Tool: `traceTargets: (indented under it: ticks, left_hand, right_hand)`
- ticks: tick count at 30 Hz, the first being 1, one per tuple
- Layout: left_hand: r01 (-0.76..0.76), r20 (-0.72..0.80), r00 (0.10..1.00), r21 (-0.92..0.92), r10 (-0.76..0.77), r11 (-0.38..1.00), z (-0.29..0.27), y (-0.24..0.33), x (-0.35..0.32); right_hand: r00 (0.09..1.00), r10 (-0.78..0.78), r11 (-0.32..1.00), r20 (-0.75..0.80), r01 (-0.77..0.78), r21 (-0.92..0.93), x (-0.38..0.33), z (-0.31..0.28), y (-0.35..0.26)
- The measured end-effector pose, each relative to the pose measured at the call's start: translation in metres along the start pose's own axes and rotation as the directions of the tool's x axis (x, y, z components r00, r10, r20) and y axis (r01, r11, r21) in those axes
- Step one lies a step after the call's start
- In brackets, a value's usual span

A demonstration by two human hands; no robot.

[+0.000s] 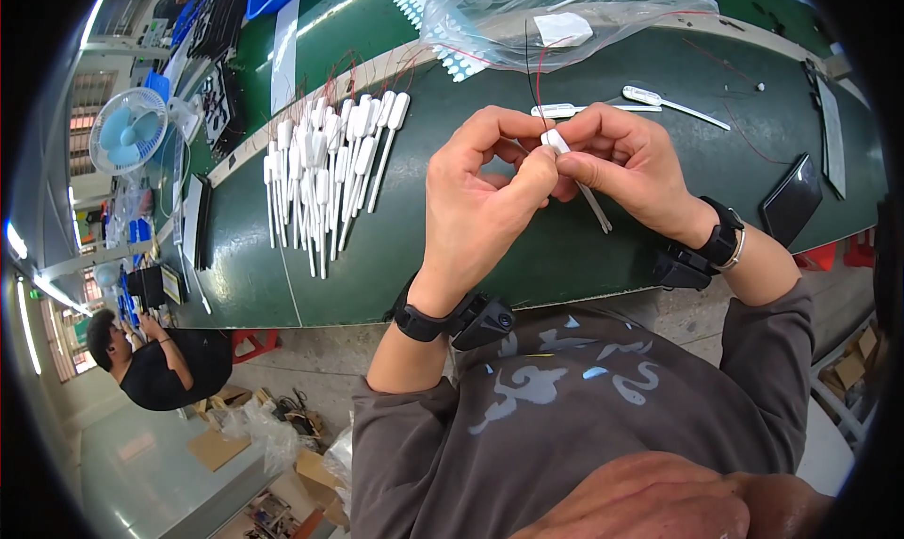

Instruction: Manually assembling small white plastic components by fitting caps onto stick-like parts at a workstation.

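Observation:
My left hand (480, 195) and my right hand (626, 167) meet above the green table (565, 257), both pinching one white plastic stick-shaped part (557, 144). Its thin white tail (595, 209) sticks out below my right palm. Thin black and red wires (535, 73) rise from the top of the held part. Both wrists wear black bands with small black devices.
A row of several like white parts (325, 167) with red wires lies at the left. Two loose white parts (659, 101) and a clear plastic bag (556, 16) lie behind my hands. A dark flat phone-like slab (793, 200) is at the right. A fan (127, 129) and another person (155, 355) are far left.

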State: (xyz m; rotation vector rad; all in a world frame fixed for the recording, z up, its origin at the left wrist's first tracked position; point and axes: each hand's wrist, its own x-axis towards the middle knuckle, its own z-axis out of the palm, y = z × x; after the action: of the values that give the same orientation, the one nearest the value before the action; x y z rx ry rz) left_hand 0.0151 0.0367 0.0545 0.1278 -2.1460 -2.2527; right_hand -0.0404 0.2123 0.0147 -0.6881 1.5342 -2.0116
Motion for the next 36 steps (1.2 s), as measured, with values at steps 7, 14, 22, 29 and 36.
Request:
traceTargets:
  ticks: [7, 14, 22, 29, 36]
  left_hand:
    - [-0.036, -0.024, 0.999, -0.022, 0.036, 0.999, 0.004, -0.007, -0.002]
    - [-0.012, -0.029, 1.000, -0.069, 0.010, 0.998, 0.003, -0.006, 0.006]
    - [-0.190, -0.074, 0.974, 0.236, 0.213, 0.953, -0.008, -0.013, 0.008]
    - [-0.315, -0.107, 0.908, 0.464, 0.406, 0.828, 0.000, -0.028, 0.009]
    - [-0.341, -0.109, 0.880, 0.536, 0.463, 0.772, 0.006, -0.038, 0.009]
  right_hand:
    - [1.000, 0.012, 0.998, -0.017, -0.013, -0.055, -0.003, 0.003, 0.004]
    - [0.999, 0.053, 0.997, -0.013, -0.054, -0.061, -0.001, 0.003, 0.000]
    - [0.996, 0.084, 0.991, -0.032, -0.087, -0.106, 0.001, 0.000, 0.000]
    - [0.997, 0.024, 0.982, -0.075, -0.038, -0.186, 0.002, 0.002, 0.007]
    - [0.996, -0.014, 0.961, -0.089, -0.011, -0.278, 0.002, 0.002, 0.010]
